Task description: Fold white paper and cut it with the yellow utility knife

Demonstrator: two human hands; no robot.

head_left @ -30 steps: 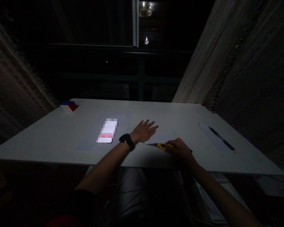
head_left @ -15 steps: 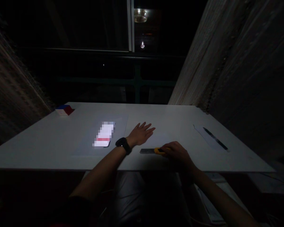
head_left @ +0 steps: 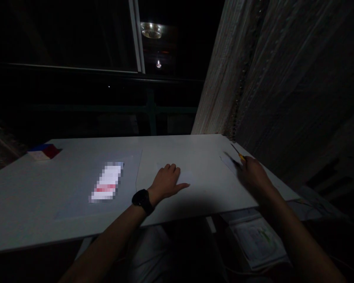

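Observation:
On the white table [head_left: 162,149], my left hand [head_left: 166,181] rests near a faint pale sheet [head_left: 184,177]. Its fingers are bent downward and its thumb points out to the right; nothing shows in its grasp. A black watch [head_left: 142,200] is on that wrist. My right hand [head_left: 255,173] grips a yellow utility knife [head_left: 242,157] over the right side of the table, the blade pointing away and to the left. Below the knife lies a slip of paper [head_left: 227,164], partly covered by the hand. The black pen there is hidden.
A lit phone [head_left: 107,181], blurred out, lies on a larger sheet [head_left: 73,206] at left. A blue, red and white cube [head_left: 43,152] sits at the back left. A curtain [head_left: 215,78] hangs behind the right corner. Papers [head_left: 259,239] lie below the table edge.
My right hand has carried the utility knife from beside my left hand to the right, over the paper slip. The left hand's spread fingers have bent. The whole view has turned rightward.

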